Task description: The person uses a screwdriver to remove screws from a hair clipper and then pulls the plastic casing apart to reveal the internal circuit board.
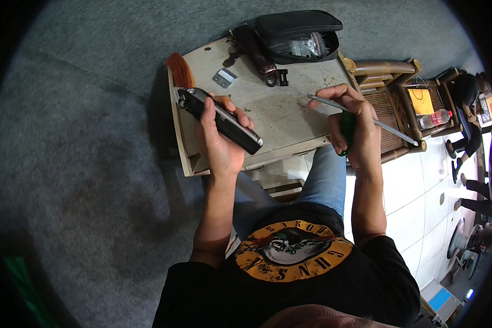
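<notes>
The pale table (281, 117) was the largest thing within reach, and its low-looking rim seemed unlikely to stop anything that rolled. Against its right side stood a bamboo chair (385, 104), whose slatted seat could have let a thin dropped part slip through. The black case (300, 24) lay open at the far edge, where a knock might have tipped out its packets. The left hand (216, 134) was part-curled around a black clipper (238, 131), thumb on one side and fingers on the other, above the table's left portion; a loosened grip could have dropped it. The right hand (361, 123) was half closed, a green handle (346, 128) within its bent fingers and a long metal rod (391, 128) slanting across them, so fumbling both could have lost the rod past the right edge. A maroon clipper (254, 52) lay near the case, and a reddish brush (180, 71) at the far left corner could easily have been nudged off. Smallest, a silver blade plate (225, 77) and a black bracket (282, 77) lay loose, liable to be swept away by a careless wrist.
</notes>
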`<state>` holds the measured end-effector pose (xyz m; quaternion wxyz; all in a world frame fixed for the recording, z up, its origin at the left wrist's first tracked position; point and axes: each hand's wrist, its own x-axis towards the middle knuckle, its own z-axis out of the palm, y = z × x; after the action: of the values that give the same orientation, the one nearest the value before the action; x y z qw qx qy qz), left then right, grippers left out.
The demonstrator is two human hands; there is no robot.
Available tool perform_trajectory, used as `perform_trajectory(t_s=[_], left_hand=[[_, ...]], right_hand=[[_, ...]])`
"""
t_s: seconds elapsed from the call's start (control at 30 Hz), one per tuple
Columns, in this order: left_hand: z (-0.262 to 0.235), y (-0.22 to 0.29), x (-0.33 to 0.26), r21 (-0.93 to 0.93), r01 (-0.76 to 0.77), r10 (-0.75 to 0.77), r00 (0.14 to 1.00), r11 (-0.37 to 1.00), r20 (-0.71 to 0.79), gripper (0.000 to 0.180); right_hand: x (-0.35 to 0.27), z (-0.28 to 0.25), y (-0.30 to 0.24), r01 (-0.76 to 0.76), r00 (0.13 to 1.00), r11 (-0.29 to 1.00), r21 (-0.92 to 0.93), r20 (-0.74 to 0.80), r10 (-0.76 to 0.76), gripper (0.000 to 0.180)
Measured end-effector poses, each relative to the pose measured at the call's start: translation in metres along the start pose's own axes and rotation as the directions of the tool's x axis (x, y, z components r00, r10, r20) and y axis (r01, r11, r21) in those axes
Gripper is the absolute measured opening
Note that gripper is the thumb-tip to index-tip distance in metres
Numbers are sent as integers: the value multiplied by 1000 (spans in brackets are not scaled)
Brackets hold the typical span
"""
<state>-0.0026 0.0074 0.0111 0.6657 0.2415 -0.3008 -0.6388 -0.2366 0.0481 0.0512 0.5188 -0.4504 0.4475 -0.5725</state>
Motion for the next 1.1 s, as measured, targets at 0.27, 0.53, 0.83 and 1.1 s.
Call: perform_trajectory(t_s=[0.27, 0.53, 0.83, 1.1], left_hand=[[-3, 1, 0, -6, 80, -79, 992, 997, 95, 31], [-10, 1, 2, -104, 154, -122, 956, 983, 266, 46], [-9, 1, 2, -116, 166, -132, 956, 979, 262, 53], [-11, -2, 3, -95, 138, -102, 945, 986, 312, 57]], right_hand=[[10, 10, 12, -56, 997, 989, 137, 63, 48, 33], [26, 28, 19, -64, 986, 978, 201, 161, 32, 27], [36, 26, 28, -87, 991, 960, 265, 121, 57, 53], [33, 25, 28, -125, 990, 962, 242, 99, 104, 60]])
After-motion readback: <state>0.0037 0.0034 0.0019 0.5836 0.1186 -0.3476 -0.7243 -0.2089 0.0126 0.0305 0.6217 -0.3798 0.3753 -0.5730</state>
